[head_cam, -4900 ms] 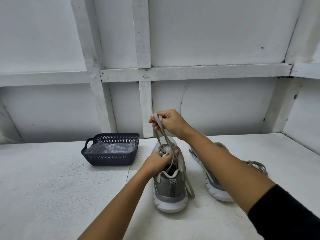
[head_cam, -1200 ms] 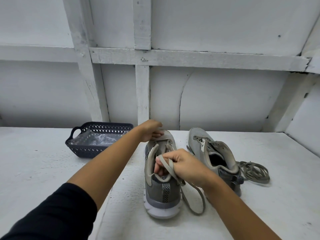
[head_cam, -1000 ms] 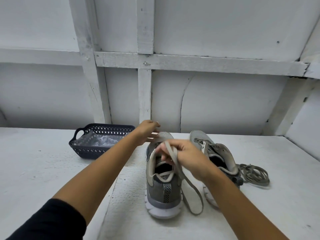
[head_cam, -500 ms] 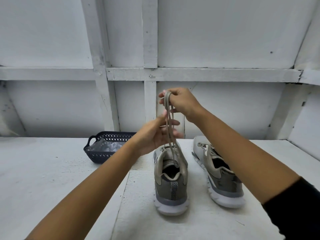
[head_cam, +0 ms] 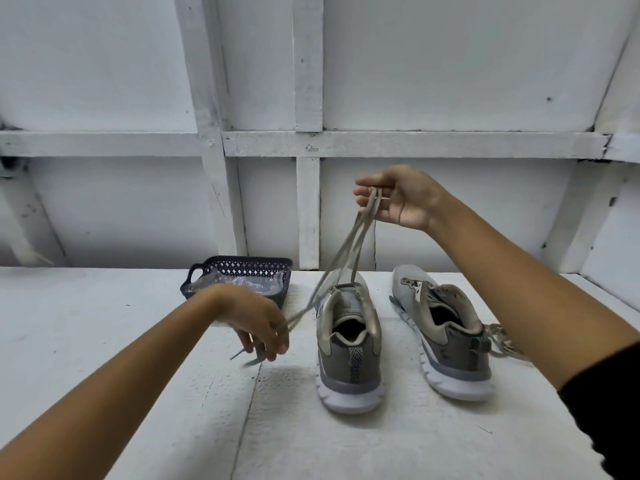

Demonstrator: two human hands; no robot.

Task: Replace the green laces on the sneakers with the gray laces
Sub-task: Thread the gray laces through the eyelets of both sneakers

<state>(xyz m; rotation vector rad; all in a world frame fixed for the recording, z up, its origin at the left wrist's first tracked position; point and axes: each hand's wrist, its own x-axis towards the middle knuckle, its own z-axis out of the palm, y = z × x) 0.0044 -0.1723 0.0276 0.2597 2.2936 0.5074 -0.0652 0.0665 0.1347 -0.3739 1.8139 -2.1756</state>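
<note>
- right grip (head_cam: 398, 199), raised, pinches the doubled lace (head_cam: 349, 244);
- left grip (head_cam: 265, 329), low, curls round the lace's ends;
- one strand enters the left sneaker (head_cam: 349, 344), mid-counter (head_cam: 104, 323), beside the right sneaker (head_cam: 446, 337).

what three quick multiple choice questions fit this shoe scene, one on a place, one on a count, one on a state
1. Where is the basket?
A) left of the shoes
B) between them
C) right of them

2. How many shoes stand on the table?
A) one
B) two
C) three

3. What is the right hand doing?
A) lying flat on the table
B) holding a lace up above a shoe
C) gripping the basket

Answers:
1 A, it sits left of both shoes.
2 B, one pair stands side by side.
3 B, its fingers grip the lace, which runs down to the left shoe.
</note>
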